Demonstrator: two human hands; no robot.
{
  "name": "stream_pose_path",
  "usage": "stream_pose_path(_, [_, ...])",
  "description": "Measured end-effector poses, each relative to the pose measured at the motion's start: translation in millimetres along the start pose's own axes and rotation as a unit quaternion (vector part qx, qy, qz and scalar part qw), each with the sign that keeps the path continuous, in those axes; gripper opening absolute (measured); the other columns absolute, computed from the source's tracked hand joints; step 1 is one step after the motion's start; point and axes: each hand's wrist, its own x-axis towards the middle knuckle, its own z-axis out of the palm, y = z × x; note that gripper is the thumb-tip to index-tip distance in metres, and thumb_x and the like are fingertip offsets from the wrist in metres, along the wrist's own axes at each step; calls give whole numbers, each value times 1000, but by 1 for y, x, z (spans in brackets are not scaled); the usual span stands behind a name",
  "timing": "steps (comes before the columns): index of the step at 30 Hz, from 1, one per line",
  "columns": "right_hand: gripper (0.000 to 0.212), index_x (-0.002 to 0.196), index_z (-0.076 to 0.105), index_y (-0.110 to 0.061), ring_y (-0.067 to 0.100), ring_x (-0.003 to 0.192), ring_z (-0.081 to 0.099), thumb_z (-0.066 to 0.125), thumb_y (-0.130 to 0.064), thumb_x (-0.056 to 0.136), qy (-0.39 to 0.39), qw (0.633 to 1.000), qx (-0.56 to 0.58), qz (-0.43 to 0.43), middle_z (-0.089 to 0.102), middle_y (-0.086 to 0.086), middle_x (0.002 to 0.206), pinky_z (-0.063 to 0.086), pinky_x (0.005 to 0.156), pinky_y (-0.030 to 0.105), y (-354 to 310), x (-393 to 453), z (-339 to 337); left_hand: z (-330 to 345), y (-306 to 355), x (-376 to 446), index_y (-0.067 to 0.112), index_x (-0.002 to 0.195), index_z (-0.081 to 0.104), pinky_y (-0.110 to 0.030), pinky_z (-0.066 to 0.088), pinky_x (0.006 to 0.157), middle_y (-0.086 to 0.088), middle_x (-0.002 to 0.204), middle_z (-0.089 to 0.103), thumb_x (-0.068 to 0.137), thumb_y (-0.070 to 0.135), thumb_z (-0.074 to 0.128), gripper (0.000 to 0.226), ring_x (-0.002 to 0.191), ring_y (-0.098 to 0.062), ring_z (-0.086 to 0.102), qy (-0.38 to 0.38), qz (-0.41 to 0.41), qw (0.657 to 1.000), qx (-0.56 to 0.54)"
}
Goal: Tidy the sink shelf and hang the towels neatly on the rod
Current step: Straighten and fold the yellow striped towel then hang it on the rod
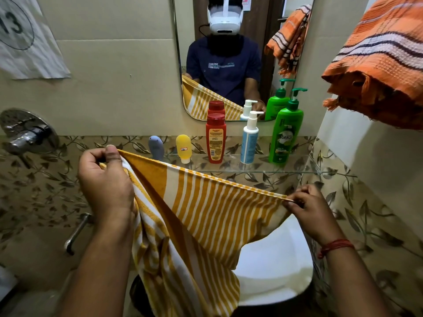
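Observation:
A yellow and white striped towel (206, 213) is stretched between my hands in front of the sink shelf. My left hand (104, 179) grips its upper left corner with thumb and curled fingers. My right hand (306, 209) pinches the upper right corner. The rest of the towel hangs down over the white sink (274, 266). An orange striped towel (380, 58) hangs bunched at the upper right. On the glass shelf (297, 170) stand a red bottle (215, 138), a white and blue pump bottle (249, 143), a green pump bottle (286, 133), a yellow tube (183, 147) and a grey tube (156, 145).
A mirror (229, 53) above the shelf reflects a person and the bottles. A chrome tap fitting (27, 133) sits on the left wall, with a chrome handle (76, 234) below it. A paper sheet (25, 37) hangs at the upper left.

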Motion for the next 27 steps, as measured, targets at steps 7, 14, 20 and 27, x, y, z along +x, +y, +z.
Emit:
stream_pose_path(7, [28,64,60,-12,17,69,56,76,-21,85,18,999,-1,27,58,-1,69,37,57,28,9,-3,7,2,3,-1,40,80,53,-18,46,70,17,86,59,99,42,58,20,80,1,59,1,4,1000,3])
stream_pose_path(14, [29,66,59,-12,21,64,58,72,-28,88,7,997,31,72,61,7,62,38,55,29,8,-2,8,6,6,-5,41,83,53,-4,45,59,17,88,59,101,40,57,19,76,11,60,-20,-4,1000,9])
stream_pose_path(20, [18,76,59,-17,24,62,61,70,-21,89,-32,994,90,58,62,5,66,52,60,39,-6,-1,5,11,2,-5,39,83,55,-21,49,68,15,88,61,101,43,57,18,82,-1,61,-54,7,998,19])
stream_pose_path(27, [24,115,66,-21,20,57,50,66,-11,93,-312,905,289,-21,49,8,72,44,48,31,-51,-10,-36,17,7,-14,29,88,60,-9,46,56,11,85,63,102,40,57,18,69,8,59,-153,35,986,56])
